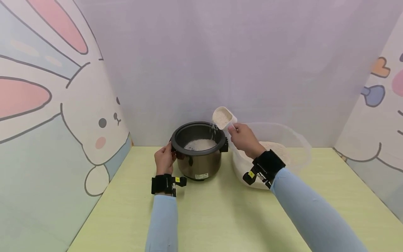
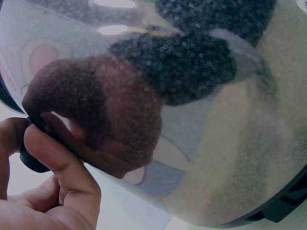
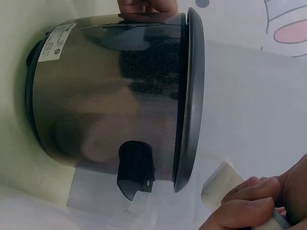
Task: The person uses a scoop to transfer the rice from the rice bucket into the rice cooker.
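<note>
W/ your L hand (image 1: 164, 160) pinching the cooker (image 1: 198, 164) by its side handle (image 2: 34, 160) & your R hand (image 1: 247, 140) gripping the tilted scoop (image 1: 222, 118) above the R rim (image 1: 222, 144), dip lower & tip in 1 slow turn so falling grains (image 1: 214, 131) land inside.

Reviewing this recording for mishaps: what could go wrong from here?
White grains fall from the scoop, gripped in the right hand, into the cooker near its edge; a small drift could spill some outside. The right arm crosses the clear tub in the head view and might nudge it. The left hand holds the cooker, so a tug could shift it.
</note>
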{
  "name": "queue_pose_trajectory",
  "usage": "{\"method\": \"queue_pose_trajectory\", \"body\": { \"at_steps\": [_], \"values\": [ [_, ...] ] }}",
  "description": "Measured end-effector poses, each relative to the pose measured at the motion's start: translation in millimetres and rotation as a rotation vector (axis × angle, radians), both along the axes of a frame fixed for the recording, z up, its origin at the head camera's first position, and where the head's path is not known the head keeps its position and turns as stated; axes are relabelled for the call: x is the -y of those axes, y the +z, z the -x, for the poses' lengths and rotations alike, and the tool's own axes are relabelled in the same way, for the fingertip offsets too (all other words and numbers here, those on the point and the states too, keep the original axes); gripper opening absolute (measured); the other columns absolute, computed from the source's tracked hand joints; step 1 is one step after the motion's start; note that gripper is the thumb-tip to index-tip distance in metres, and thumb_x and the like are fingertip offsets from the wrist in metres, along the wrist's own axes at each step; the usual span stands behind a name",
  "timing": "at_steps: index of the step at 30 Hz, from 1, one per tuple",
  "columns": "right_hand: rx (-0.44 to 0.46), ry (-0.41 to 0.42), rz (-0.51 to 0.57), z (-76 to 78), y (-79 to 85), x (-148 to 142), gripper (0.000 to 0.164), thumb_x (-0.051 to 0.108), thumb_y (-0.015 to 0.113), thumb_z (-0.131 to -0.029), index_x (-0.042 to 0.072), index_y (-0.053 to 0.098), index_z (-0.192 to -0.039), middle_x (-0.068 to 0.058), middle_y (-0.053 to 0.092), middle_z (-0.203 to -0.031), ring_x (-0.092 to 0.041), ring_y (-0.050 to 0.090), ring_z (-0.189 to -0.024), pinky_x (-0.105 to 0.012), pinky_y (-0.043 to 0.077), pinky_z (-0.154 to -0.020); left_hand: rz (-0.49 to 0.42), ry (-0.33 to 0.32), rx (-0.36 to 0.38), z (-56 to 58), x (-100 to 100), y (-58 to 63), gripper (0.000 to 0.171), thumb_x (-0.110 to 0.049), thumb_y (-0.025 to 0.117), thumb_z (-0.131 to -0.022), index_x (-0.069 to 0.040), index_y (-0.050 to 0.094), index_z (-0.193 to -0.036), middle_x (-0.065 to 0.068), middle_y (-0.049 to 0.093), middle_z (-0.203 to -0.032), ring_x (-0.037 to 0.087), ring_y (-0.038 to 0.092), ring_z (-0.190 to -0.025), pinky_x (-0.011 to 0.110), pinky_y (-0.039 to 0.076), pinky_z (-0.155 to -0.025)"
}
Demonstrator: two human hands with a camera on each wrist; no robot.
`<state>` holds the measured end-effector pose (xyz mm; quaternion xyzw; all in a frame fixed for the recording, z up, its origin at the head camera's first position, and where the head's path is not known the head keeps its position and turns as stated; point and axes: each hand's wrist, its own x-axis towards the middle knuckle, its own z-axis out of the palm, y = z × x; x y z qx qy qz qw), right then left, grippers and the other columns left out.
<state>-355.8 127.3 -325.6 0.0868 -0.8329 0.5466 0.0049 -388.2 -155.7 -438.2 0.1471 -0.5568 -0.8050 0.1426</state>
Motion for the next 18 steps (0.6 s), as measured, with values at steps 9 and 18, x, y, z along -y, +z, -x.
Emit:
{"method": "queue_pose_trajectory", "body": {
  "at_steps": [9, 18],
  "values": [
    [-0.118, -0.005, -0.166, -0.4, -2.4, 6.2, 0.031, 0.023, 0.04, -0.113, -0.002, 0.054, -0.101, -0.007, 0.037, -0.077, -0.02, 0.035, -0.064, -0.034, 0.032, -0.062, -0.017, -0.003, -0.047, 4.2, 0.5, -5.7, 0.029, -0.026, 0.067, -0.101, -0.005, 0.064, -0.082, 0.001, 0.054, -0.071, 0.008, 0.051, -0.057, 0.021, 0.048, -0.055],
    [-0.226, -0.004, -0.298, 5.0, -12.6, 3.3, 0.032, 0.022, 0.04, -0.113, -0.005, 0.056, -0.105, -0.01, 0.041, -0.078, -0.022, 0.04, -0.064, -0.037, 0.034, -0.065, -0.006, -0.006, -0.022, 3.7, 1.2, -3.9, 0.027, -0.027, 0.067, -0.101, -0.003, 0.066, -0.089, 0.002, 0.055, -0.073, 0.008, 0.052, -0.058, 0.021, 0.049, -0.056]
  ]
}}
